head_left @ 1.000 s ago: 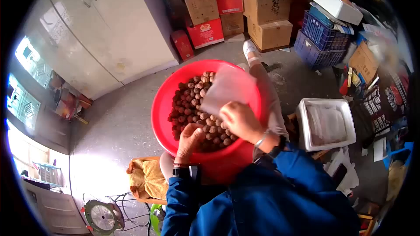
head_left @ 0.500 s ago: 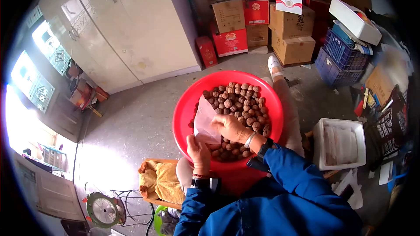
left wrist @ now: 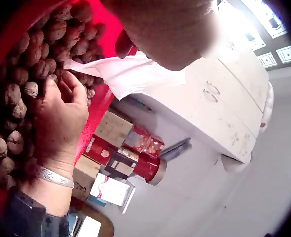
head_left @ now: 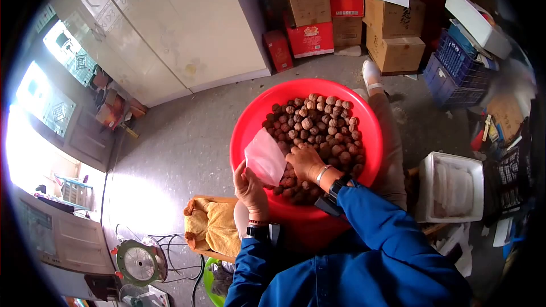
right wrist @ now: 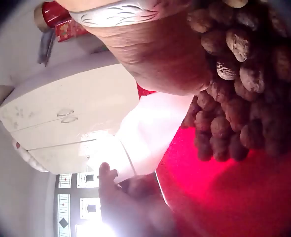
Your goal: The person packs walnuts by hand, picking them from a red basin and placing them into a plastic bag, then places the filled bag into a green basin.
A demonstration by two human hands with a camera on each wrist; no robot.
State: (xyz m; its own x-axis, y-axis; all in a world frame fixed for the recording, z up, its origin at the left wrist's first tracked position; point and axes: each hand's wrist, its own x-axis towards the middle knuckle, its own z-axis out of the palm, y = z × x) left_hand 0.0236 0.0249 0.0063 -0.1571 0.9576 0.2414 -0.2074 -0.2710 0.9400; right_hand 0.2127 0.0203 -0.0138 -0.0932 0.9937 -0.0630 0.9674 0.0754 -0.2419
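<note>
A wide red basin (head_left: 242,131) holds a heap of walnuts (head_left: 310,119). My left hand (head_left: 251,193) pinches the edge of a thin, pale bag (head_left: 266,158) over the basin's near left side. In the right wrist view the bag (right wrist: 148,123) looks translucent, its rim running close to the left thumb. My right hand (head_left: 308,165) reaches down onto the walnuts beside the bag. In the left wrist view the right hand (left wrist: 61,113) has bent fingers among the nuts, close to a corner of the bag; I cannot tell whether they grip a nut.
Beyond the basin stand stacked cartons (head_left: 395,54) and a white cabinet (head_left: 187,28). A white foam box (head_left: 452,187) lies to the right, near blue crates (head_left: 455,79). At the lower left are a stool with a yellow cloth (head_left: 219,227) and a fan (head_left: 138,262).
The bag has come down from over the walnuts to the basin's left side, with the left hand gripping its edge. The right hand has left the bag for the walnuts. The head view has shifted.
</note>
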